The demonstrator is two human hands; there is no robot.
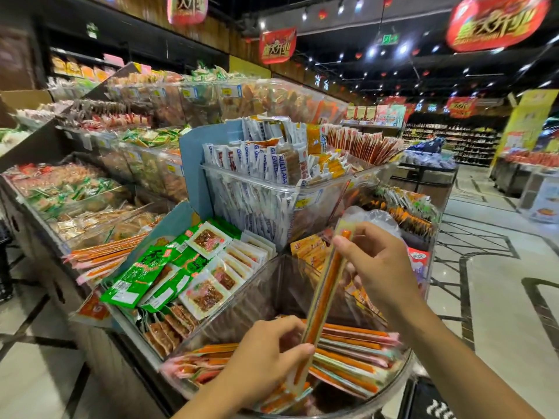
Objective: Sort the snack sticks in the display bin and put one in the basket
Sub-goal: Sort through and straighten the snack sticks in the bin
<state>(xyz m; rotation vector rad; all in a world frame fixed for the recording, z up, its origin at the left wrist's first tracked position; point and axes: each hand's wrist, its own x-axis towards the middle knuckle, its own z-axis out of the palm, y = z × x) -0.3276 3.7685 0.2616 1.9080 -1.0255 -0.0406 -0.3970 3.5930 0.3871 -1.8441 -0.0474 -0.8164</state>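
We hold one snack stick (pixel 325 290) up over the display bin (pixel 272 285). Our right hand (pixel 379 263) pinches its top and our left hand (pixel 272 355) pinches its bottom. It looks light, bendy and slippery, so holding both ends seems best. It stands almost straight up, leaning right.

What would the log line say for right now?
left hand: holds snack stick bottom | right hand: holds top | over display bin
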